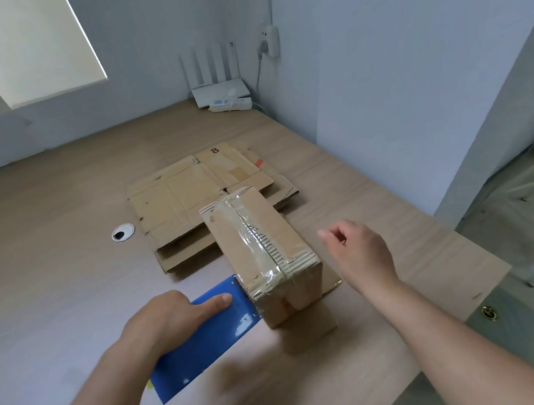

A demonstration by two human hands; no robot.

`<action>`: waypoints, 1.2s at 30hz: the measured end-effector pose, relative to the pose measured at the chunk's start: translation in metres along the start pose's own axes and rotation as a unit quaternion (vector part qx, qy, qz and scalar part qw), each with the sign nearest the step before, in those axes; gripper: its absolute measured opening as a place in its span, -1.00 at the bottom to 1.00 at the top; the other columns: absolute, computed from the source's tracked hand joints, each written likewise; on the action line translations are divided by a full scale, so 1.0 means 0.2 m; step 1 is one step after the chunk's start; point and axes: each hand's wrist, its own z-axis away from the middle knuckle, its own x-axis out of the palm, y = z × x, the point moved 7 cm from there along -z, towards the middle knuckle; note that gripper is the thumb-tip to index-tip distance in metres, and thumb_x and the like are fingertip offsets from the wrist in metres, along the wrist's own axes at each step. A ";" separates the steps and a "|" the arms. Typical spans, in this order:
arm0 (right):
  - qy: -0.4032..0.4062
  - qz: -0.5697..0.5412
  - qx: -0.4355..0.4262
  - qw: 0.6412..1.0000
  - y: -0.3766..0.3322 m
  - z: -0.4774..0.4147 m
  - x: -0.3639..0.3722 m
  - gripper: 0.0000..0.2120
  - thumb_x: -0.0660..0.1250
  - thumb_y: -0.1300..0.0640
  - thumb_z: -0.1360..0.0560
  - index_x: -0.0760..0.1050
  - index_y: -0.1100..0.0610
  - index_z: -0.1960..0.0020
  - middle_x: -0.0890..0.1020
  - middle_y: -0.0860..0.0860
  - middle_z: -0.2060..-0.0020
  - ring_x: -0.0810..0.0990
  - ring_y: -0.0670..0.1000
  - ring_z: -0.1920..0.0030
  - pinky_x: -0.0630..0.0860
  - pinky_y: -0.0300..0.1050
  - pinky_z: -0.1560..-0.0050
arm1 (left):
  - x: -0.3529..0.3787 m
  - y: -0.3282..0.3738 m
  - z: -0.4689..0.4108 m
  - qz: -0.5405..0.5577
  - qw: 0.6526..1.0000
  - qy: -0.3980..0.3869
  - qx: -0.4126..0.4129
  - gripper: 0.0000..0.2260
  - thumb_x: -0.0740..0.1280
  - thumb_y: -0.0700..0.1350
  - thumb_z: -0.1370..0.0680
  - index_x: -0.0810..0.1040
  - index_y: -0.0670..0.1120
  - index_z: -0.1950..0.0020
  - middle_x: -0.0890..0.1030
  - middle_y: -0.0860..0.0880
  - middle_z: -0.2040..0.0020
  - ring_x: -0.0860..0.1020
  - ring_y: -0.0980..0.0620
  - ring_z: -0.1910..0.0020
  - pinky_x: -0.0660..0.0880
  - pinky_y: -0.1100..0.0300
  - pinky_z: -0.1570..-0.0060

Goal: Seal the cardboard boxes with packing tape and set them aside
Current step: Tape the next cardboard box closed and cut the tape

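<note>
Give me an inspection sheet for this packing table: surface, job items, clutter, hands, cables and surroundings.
Surface: wooden table with a grommet hole.
Job's things: cardboard box, clear tape along its top seam; blue tape dispenser at its near end.
Clutter: flattened cardboard behind the box.
Hands: left hand grips the dispenser; right hand open, clear of the box.
Cables: router, power strip, wall plug with cord, far corner.
Surroundings: pale walls.

readable marks: one | text: black digit "8" | carrier: a sheet of the flattened cardboard (188,196) lying on the desk (43,270) | place: at that sheet's far edge, well beyond the fingers (330,232) of the right hand (359,251), a little to their left | orange patch (259,162) just beside it: too small to read
</note>
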 end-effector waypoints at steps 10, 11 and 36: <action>-0.027 -0.168 0.022 0.985 0.03 0.04 0.19 -0.83 0.34 0.04 -0.52 0.56 0.15 0.14 0.63 0.03 0.18 0.54 0.05 0.11 0.39 -0.12 0.14 | 0.02 -0.03 0.09 0.036 0.998 -0.006 -0.058 -0.41 0.17 0.49 -0.39 0.46 -0.06 0.19 0.52 -0.01 0.20 0.52 0.02 0.17 0.36 0.16 0.22; -0.027 -0.171 0.021 0.985 0.03 0.03 0.19 -0.83 0.34 0.05 -0.52 0.55 0.15 0.14 0.62 0.03 0.19 0.54 0.05 0.12 0.40 -0.10 0.13 | 0.01 0.00 0.10 0.022 0.998 0.002 -0.059 -0.44 0.15 0.48 -0.41 0.44 -0.04 0.20 0.50 0.01 0.20 0.52 0.01 0.14 0.38 0.15 0.19; -0.072 -0.153 -0.001 0.986 -0.09 0.06 0.21 -0.81 0.31 0.03 -0.53 0.50 0.16 0.13 0.52 -0.07 0.29 0.48 0.05 0.17 0.29 -0.13 0.20 | 0.37 -0.41 0.20 -0.022 0.980 0.138 -0.140 -0.66 0.12 0.15 -0.59 0.37 -0.10 -0.15 0.59 -0.03 0.09 0.55 -0.02 0.17 0.39 0.18 0.29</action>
